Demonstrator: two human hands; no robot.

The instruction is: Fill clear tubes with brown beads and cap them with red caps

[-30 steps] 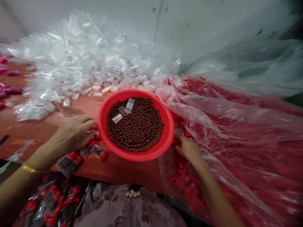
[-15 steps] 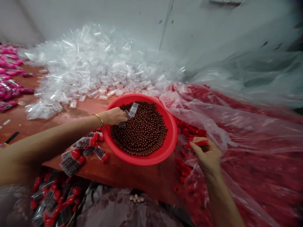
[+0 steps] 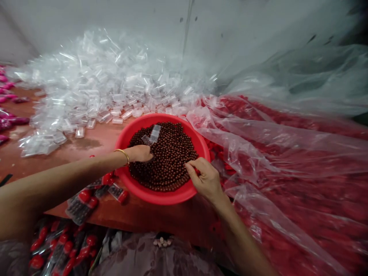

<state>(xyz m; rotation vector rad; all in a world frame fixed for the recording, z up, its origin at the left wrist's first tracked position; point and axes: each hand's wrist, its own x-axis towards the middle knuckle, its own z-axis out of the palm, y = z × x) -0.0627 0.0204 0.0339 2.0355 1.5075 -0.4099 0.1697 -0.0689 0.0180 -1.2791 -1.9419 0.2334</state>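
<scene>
A red basin (image 3: 202, 143) holds many small brown beads (image 3: 169, 153). My left hand (image 3: 140, 153), with a gold bangle at the wrist, is closed over the beads at the basin's left side; what it holds, if anything, is hidden. Two clear plastic containers (image 3: 155, 133) lie on the beads just beyond it. Over the basin's right rim is my right hand (image 3: 204, 176), its thumb and fingers pinched together, with a bit of red showing between them that I cannot make out.
Clear containers (image 3: 94, 84) are heaped behind the basin. Bead-filled containers with red caps (image 3: 80, 205) lie at the front left, more below the table edge. Red pieces under plastic sheeting (image 3: 287, 172) spread along the right. Pink items (image 3: 11, 119) sit at far left.
My right hand has moved left from the red pieces to the basin's rim. My left hand has shifted slightly lower over the beads, away from the clear containers. The view has shifted slightly.
</scene>
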